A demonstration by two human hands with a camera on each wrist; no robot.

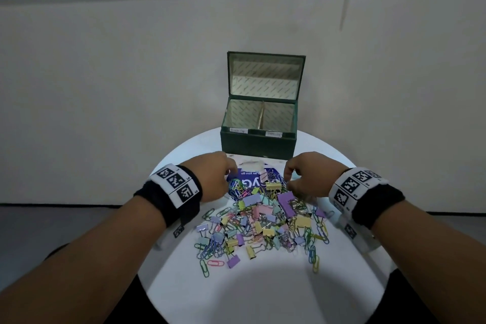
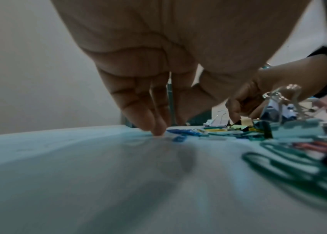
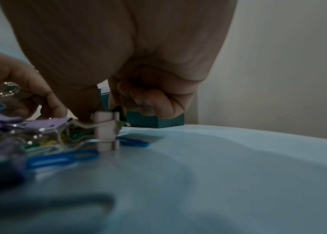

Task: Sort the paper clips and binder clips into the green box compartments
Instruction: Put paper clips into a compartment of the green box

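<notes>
- Right, both hands are down at the far edge of the heap of clips on the round white counter.
- The left hand has its fingers pointing straight down and held together, tips touching the counter just beside some blue paper clips; the wrist view shows nothing held between them.
- The right hand hangs over the other side of the heap, its fingers curled in toward the palm; the thumb side drops behind a pale binder clip, and I cannot tell whether it is pinching anything.
- That pale binder clip stands on its side, wire handles stretching back into the heap, with a blue paper clip lying flat just in front.
- The heap mixes pastel binder clips, purple, yellow, pink, mint, with coloured paper clips, all loose and tangled in the middle of the counter, spreading toward the person.
- Under the far part of the heap lies a blue printed card, between the two hands.
- The green box sits at the back of the counter, beyond the hands, lid standing open.
- A divider splits the inside into two compartments, each with a small white label on the front rim; the writing is too small to read.
- No clips show in the parts of the compartments that are visible.
</notes>
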